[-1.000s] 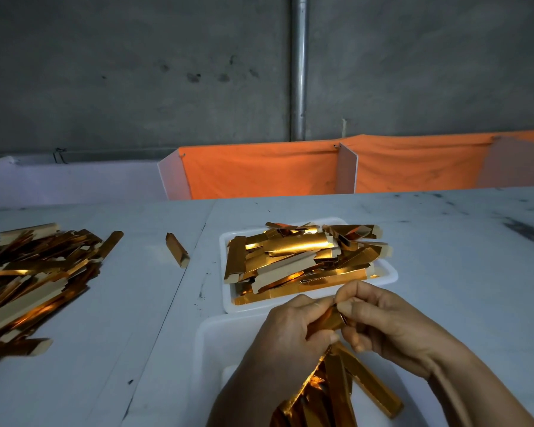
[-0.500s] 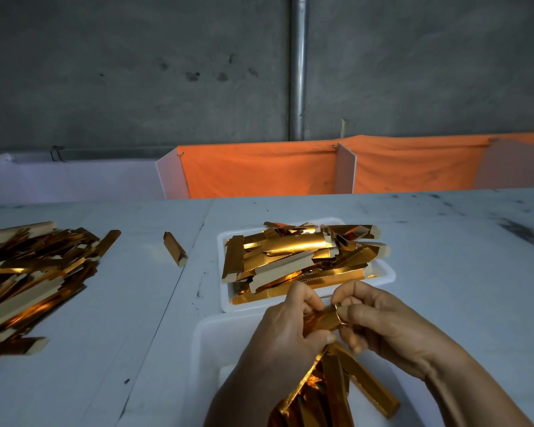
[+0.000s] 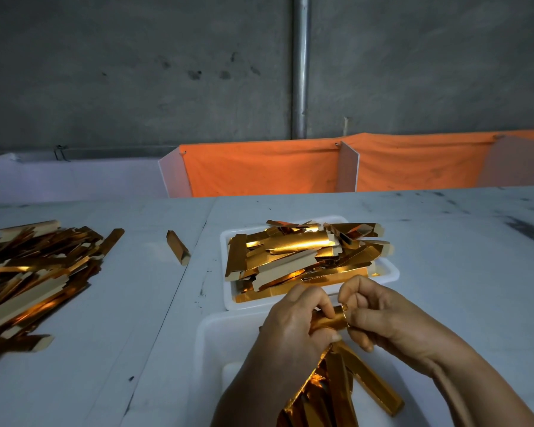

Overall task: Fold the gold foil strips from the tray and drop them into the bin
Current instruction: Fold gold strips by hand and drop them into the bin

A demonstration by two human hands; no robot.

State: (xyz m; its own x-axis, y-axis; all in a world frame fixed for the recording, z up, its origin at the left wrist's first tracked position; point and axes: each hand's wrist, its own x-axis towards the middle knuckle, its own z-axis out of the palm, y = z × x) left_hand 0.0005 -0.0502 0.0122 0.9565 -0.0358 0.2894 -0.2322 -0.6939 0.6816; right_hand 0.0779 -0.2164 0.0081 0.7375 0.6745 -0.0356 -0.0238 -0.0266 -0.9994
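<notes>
Hands have shifted a little over the past second: the left hand (image 3: 293, 331) has rolled its fingers further over the short gold foil strip (image 3: 327, 320), and the right hand (image 3: 383, 318) has closed in on the strip's right end, thumb and curled fingers pinching it. Both hands hold that one strip above the white plastic bin (image 3: 210, 340) at 6 o'clock, so the fold looks nearly finished, though the crease itself is hidden behind the fingers. Folded gold pieces (image 3: 361, 383) already lie in the bin directly under the hands, so release needs no travel.

The white rectangular tray (image 3: 392, 274), piled with unfolded strips, sits just beyond at 12 o'clock, its near rim touching or almost touching the bin's far rim. A loose heap of gold strips (image 3: 34, 278) lies at 9 o'clock, and a single folded strip (image 3: 178, 247) rests apart at 11 o'clock. The grey counter (image 3: 463, 260) is open toward 3 o'clock.
</notes>
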